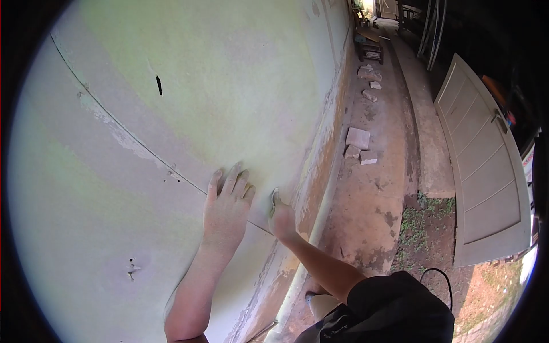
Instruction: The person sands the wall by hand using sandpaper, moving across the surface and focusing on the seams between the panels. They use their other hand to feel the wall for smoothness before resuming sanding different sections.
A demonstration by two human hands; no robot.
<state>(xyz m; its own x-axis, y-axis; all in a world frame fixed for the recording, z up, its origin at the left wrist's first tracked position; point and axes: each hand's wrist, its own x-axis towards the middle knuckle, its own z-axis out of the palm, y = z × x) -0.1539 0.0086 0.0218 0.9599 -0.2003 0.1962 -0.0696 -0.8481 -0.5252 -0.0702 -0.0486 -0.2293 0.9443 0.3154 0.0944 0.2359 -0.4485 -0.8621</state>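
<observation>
Currently, my left hand [227, 211] lies against the pale green-and-lilac painted wall [229, 103], palm inward, its fingers extended and slightly apart, with nothing visible in them. My right hand [282, 220] is curled around a small, thin, pale grey implement [275, 196]; its exact kind cannot be told, since the grip hides much of it. The implement projects past the curled fingers at the wall face, just right of the left hand, near the worn lower edge of the wall; whether its edge makes contact I cannot tell.

Observed on the wall: a long, thin, dark seam [123, 128] running behind my left hand, and a narrow black slit [159, 85] well apart from both hands. Beyond: square, pale broken masonry block [358, 138] on a stained concrete walkway [366, 200]; white panelled door [483, 166], tilted in view.
</observation>
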